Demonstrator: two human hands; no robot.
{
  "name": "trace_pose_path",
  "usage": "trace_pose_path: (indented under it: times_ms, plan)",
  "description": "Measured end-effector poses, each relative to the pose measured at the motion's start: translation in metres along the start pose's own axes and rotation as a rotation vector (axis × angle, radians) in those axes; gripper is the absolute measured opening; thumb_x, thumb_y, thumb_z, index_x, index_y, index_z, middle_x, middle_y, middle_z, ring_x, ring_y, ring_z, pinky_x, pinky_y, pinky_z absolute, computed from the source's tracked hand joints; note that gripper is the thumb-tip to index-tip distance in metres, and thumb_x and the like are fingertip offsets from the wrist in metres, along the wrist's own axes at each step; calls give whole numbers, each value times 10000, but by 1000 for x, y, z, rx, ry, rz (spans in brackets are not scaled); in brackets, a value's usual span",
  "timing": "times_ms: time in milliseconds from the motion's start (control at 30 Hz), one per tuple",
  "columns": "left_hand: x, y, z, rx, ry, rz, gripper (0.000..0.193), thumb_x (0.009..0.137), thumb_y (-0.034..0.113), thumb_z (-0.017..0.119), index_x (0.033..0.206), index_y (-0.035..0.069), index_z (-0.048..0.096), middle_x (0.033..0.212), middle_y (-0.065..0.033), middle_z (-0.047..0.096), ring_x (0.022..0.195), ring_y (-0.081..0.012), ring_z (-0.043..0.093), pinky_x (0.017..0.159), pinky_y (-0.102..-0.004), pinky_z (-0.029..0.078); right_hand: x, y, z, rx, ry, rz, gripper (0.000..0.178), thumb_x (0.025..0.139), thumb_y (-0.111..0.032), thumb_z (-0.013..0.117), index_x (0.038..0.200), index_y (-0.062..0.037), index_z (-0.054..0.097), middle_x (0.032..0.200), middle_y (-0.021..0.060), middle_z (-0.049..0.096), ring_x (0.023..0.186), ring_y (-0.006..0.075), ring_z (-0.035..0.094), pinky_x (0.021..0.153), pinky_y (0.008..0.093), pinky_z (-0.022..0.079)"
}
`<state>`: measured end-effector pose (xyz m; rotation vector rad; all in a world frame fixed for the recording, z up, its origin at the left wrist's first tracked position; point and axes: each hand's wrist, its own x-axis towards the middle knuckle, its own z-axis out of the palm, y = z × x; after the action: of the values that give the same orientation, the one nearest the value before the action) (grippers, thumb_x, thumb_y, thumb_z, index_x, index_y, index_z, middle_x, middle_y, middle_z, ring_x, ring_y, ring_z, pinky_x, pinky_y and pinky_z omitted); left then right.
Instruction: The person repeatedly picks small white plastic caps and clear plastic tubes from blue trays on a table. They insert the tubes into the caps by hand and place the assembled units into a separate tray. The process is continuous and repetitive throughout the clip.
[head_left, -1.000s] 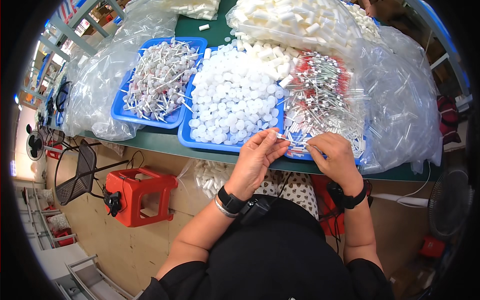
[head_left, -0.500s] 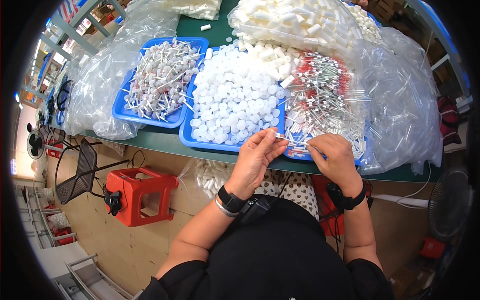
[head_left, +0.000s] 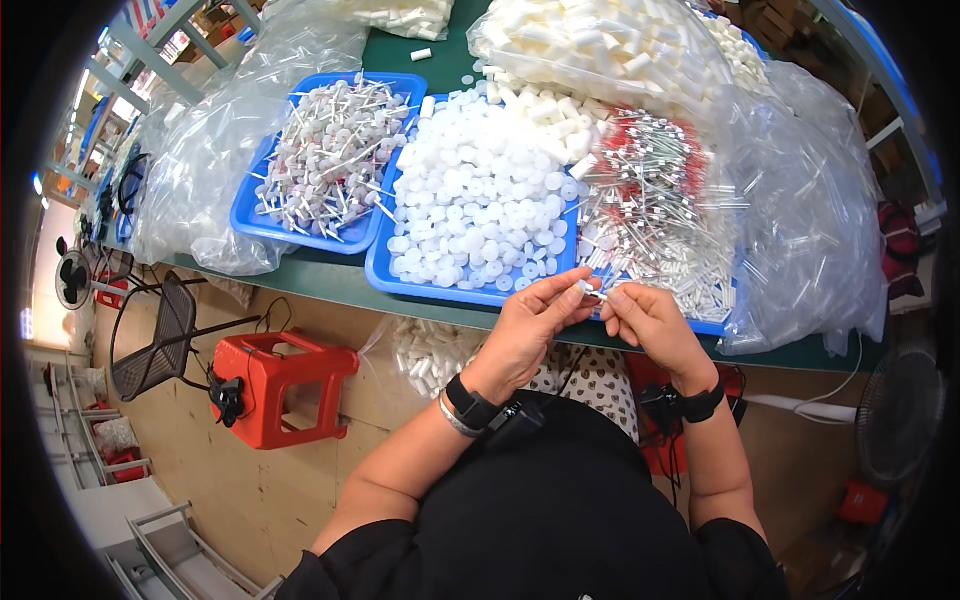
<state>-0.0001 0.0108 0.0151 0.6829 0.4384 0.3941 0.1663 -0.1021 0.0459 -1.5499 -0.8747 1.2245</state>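
Just over the front edge of the trays, my left hand (head_left: 533, 328) pinches a small white piece (head_left: 588, 290), seemingly a round disc on a short stem. From the other side my right hand (head_left: 652, 322) has its thumb and fingertips closed at that piece's end; what it grips there is too small to make out. Beyond my hands, a blue tray (head_left: 425, 291) carries a heap of translucent white discs (head_left: 475, 215). Thin metal pins with red and white parts (head_left: 645, 165) and short white tubes (head_left: 690, 275) fill the blue tray at right.
At left, another blue tray (head_left: 243, 222) holds assembled disc-and-stem pieces (head_left: 330, 150). A large bag of cream cylinders (head_left: 600, 45) lies behind. Clear plastic bags (head_left: 800, 220) cover both table ends. A red stool (head_left: 285, 385) and a black chair (head_left: 165, 340) stand on the floor at left.
My hands have come together. The left has shifted right and slightly nearer, and the right has moved left off the tube pile to meet the piece in the left.
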Motion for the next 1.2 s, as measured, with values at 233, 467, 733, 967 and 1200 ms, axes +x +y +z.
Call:
trace_pose_path:
  times_ms: [233, 467, 733, 967, 1200]
  plan:
    - [8, 40, -10, 153, 105, 297, 326, 995, 192, 592, 1264, 9, 588, 1157, -79, 662, 1043, -147, 633, 887, -261, 501, -2, -7, 17, -354, 255, -284, 201, 965, -153, 621, 1080, 3, 677, 756, 38, 640, 583, 75, 492, 555, 232, 417]
    - [33, 198, -96, -323, 416, 539, 565, 1008, 287, 548, 1319, -160, 398, 1352, -259, 512, 1223, -292, 557, 1079, -355, 459, -9, -9, -27, -436, 503, -317, 207, 957, -140, 632, 1093, 11, 668, 733, 59, 624, 608, 95, 550, 577, 247, 449]
    - [15, 91, -41, 1052, 117, 272, 255, 932, 136, 659, 1163, 29, 657, 1154, -98, 687, 979, -173, 655, 838, -287, 515, -5, -8, -43, -1068, 570, -545, 112, 829, -70, 674, 936, -37, 681, 861, 119, 658, 813, 326, 618, 734, 405, 482]
    - [26, 52, -39, 1660, 72, 735, 287, 772, -48, 670, 1048, 26, 651, 1055, -103, 626, 988, -325, 548, 862, -398, 471, 20, 7, -33, -1396, 502, -549, 45, 776, -62, 662, 820, -65, 654, 778, 89, 557, 803, 279, 570, 717, 395, 435]
    - [32, 53, -49, 1604, 158, 788, 238, 796, -53, 669, 1027, 0, 648, 1029, -149, 596, 884, -328, 600, 765, -367, 505, 22, 9, -35, -1329, 467, -570, 34, 775, -56, 661, 808, -62, 656, 789, 91, 572, 813, 277, 578, 731, 399, 439]
